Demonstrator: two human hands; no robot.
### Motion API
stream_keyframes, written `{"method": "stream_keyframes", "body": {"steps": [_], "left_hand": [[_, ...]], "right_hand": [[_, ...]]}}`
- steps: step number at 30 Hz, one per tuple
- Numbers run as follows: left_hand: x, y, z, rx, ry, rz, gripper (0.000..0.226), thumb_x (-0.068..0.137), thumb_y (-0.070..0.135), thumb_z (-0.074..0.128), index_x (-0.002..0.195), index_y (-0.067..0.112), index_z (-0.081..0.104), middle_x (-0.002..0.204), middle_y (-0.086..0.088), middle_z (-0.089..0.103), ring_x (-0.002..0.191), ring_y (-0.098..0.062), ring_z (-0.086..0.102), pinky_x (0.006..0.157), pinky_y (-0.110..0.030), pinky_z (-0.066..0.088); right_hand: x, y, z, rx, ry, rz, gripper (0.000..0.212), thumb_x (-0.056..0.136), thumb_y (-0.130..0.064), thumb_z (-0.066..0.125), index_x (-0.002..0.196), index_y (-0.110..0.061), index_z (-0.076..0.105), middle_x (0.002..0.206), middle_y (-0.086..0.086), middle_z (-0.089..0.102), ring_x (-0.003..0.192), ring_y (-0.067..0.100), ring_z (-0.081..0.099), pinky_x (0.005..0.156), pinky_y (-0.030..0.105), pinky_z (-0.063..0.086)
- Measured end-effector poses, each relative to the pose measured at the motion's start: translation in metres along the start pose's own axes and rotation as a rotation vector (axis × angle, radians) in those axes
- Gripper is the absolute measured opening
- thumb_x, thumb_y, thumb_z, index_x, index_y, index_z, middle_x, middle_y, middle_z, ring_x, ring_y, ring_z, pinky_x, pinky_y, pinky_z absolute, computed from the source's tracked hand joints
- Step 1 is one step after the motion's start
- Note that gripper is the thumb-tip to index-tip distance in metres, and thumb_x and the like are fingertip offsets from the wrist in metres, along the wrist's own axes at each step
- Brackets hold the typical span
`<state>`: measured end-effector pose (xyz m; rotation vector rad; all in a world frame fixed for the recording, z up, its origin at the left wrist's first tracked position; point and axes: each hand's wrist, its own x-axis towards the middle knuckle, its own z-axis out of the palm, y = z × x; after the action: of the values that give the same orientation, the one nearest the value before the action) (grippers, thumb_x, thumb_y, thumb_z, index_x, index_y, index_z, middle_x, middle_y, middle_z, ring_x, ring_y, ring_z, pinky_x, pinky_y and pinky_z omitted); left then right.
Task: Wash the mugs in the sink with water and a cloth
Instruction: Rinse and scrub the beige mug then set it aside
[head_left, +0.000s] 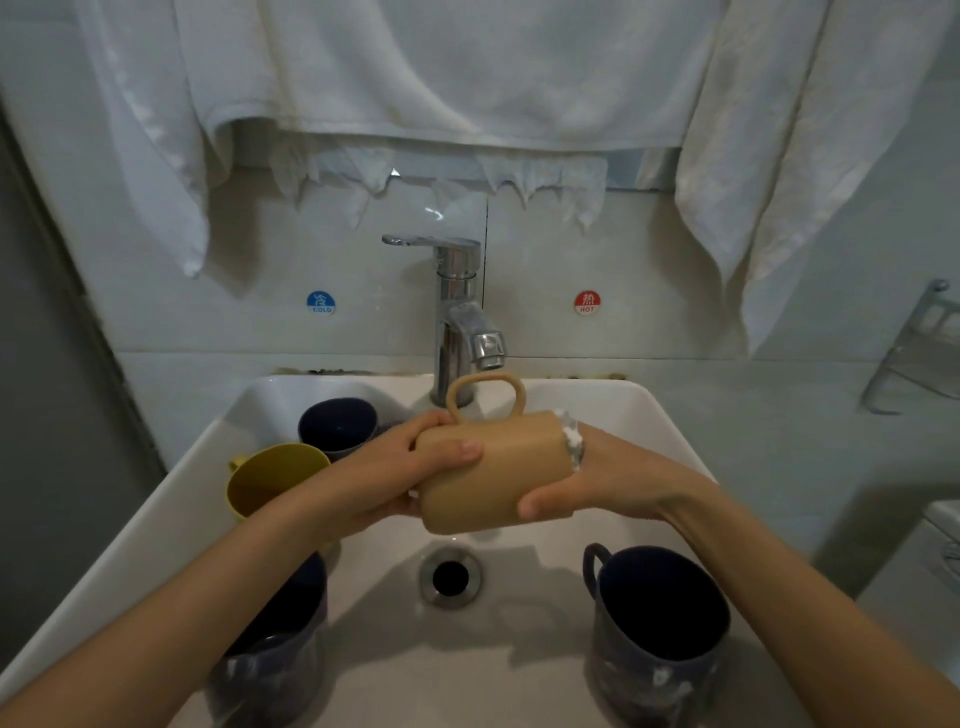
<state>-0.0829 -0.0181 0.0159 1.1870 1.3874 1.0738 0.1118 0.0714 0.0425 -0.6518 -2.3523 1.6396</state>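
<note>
A tan mug (498, 467) lies on its side in the air over the white sink (670, 431), handle up, mouth to the right. My left hand (410, 473) grips its base end, thumb across the side. My right hand (602, 478) holds the mouth end, fingers reaching inside with a foamy white cloth (571, 436) showing at the rim. In the basin stand a yellow mug (270, 480), a dark blue mug (337, 423) behind it, a dark mug (657, 623) at the front right and another dark mug (280, 644) at the front left, partly hidden by my left forearm.
A chrome tap (460, 317) rises behind the tan mug; no water is seen running. The drain (450, 577) lies below the mug. White towels (467, 78) hang above. Cold and hot stickers mark the tiled wall. A metal rack (919, 353) sticks out at the right.
</note>
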Motion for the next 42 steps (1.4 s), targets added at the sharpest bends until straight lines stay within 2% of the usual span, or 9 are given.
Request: {"method": "stream_keyframes", "body": {"steps": [4, 7, 9, 14, 18, 21, 30, 35, 42], "left_hand": [[0.0, -0.003, 0.004, -0.022, 0.05, -0.03, 0.056, 0.065, 0.055, 0.063, 0.112, 0.031, 0.046, 0.115, 0.004, 0.049, 0.1, -0.016, 0.058, 0.073, -0.031, 0.057], [0.0, -0.006, 0.009, 0.33, 0.138, 0.147, 0.076, 0.061, 0.055, 0.064, 0.126, 0.039, 0.028, 0.115, 0.012, 0.039, 0.101, -0.013, 0.053, 0.07, -0.026, 0.055], [-0.002, -0.008, 0.009, 0.459, 0.134, 0.255, 0.078, 0.06, 0.054, 0.067, 0.124, 0.042, 0.024, 0.115, 0.017, 0.038, 0.1, -0.009, 0.053, 0.069, -0.022, 0.055], [-0.005, -0.003, 0.005, 0.583, 0.168, 0.438, 0.073, 0.058, 0.056, 0.07, 0.115, 0.048, 0.026, 0.115, 0.025, 0.034, 0.099, -0.004, 0.052, 0.07, -0.017, 0.053], [-0.002, 0.0, 0.005, 0.134, 0.142, 0.14, 0.079, 0.045, 0.076, 0.071, 0.108, 0.042, 0.04, 0.114, 0.007, 0.048, 0.098, -0.02, 0.059, 0.072, -0.034, 0.058], [-0.001, -0.002, 0.004, -0.111, 0.071, -0.061, 0.064, 0.06, 0.063, 0.065, 0.114, 0.033, 0.048, 0.117, -0.002, 0.054, 0.1, -0.023, 0.063, 0.076, -0.039, 0.058], [-0.005, -0.003, 0.007, 0.51, 0.163, 0.293, 0.075, 0.058, 0.053, 0.067, 0.119, 0.041, 0.026, 0.112, 0.023, 0.036, 0.098, -0.009, 0.054, 0.073, -0.025, 0.056], [-0.003, -0.002, 0.009, 0.274, 0.207, 0.077, 0.071, 0.063, 0.065, 0.061, 0.121, 0.033, 0.035, 0.11, 0.009, 0.047, 0.094, -0.011, 0.057, 0.066, -0.024, 0.056], [-0.005, -0.004, 0.003, -0.179, 0.045, -0.157, 0.048, 0.068, 0.05, 0.062, 0.112, 0.032, 0.052, 0.118, -0.003, 0.055, 0.101, -0.023, 0.063, 0.08, -0.039, 0.057]], "right_hand": [[0.009, 0.009, -0.002, 0.421, 0.005, 0.127, 0.037, 0.074, -0.006, 0.072, 0.107, -0.018, 0.06, 0.1, 0.002, 0.069, 0.09, 0.016, 0.067, 0.075, 0.029, 0.057], [0.018, 0.017, -0.003, 0.689, 0.108, 0.294, 0.069, 0.059, -0.02, 0.08, 0.122, -0.007, 0.055, 0.114, 0.014, 0.062, 0.097, 0.026, 0.062, 0.064, 0.03, 0.056], [0.019, 0.018, -0.002, 0.745, 0.127, 0.311, 0.07, 0.057, -0.021, 0.079, 0.121, -0.006, 0.055, 0.114, 0.016, 0.061, 0.096, 0.027, 0.062, 0.062, 0.029, 0.056], [0.015, 0.013, 0.001, 0.591, 0.128, 0.106, 0.055, 0.059, -0.014, 0.078, 0.11, -0.017, 0.057, 0.106, 0.006, 0.064, 0.097, 0.022, 0.062, 0.075, 0.029, 0.057], [0.009, 0.006, 0.007, 0.119, 0.114, -0.07, 0.056, 0.067, -0.006, 0.08, 0.106, -0.033, 0.051, 0.102, -0.008, 0.063, 0.093, 0.008, 0.064, 0.073, 0.02, 0.053], [0.006, 0.005, 0.008, -0.067, 0.13, -0.061, 0.055, 0.068, -0.009, 0.08, 0.104, -0.035, 0.047, 0.102, -0.013, 0.057, 0.091, 0.004, 0.061, 0.069, 0.015, 0.051], [0.016, 0.01, 0.007, 0.657, 0.217, 0.171, 0.035, 0.066, -0.025, 0.066, 0.098, -0.018, 0.055, 0.098, 0.006, 0.06, 0.087, 0.02, 0.059, 0.066, 0.027, 0.056], [0.013, 0.012, 0.011, 0.293, 0.155, -0.005, 0.034, 0.073, -0.005, 0.073, 0.099, -0.023, 0.06, 0.093, -0.002, 0.068, 0.087, 0.013, 0.066, 0.075, 0.028, 0.056], [0.006, 0.004, 0.004, -0.091, 0.064, -0.041, 0.04, 0.073, -0.007, 0.077, 0.093, -0.032, 0.052, 0.089, -0.011, 0.06, 0.071, -0.005, 0.062, 0.059, 0.014, 0.049]]}}
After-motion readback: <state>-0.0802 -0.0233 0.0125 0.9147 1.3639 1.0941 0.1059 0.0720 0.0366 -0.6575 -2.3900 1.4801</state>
